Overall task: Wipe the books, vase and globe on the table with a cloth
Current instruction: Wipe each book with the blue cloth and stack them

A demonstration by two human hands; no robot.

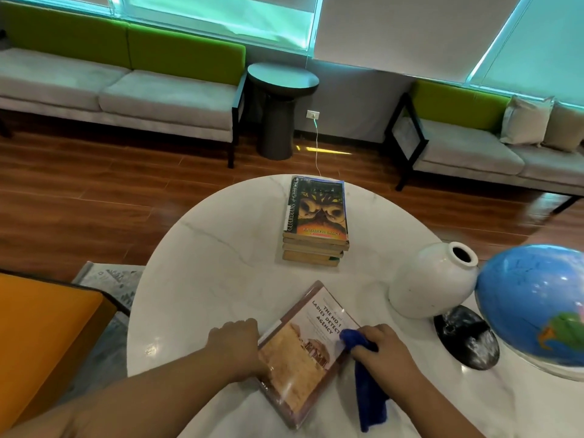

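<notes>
Book (300, 358) gripped at left edge, cloth (370, 396) at right.

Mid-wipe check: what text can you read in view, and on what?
"GUARDIANS of GA'HOOLE": spine of the stack's top book.
"KATHRYN LASKY": foot of its cover, faint.
"THE NO 1 LADIES DETECT... AGENCY": cover of the near book; blue cloth hides the word's end.
Small print above it, markings on the globe: too blurred.
</notes>
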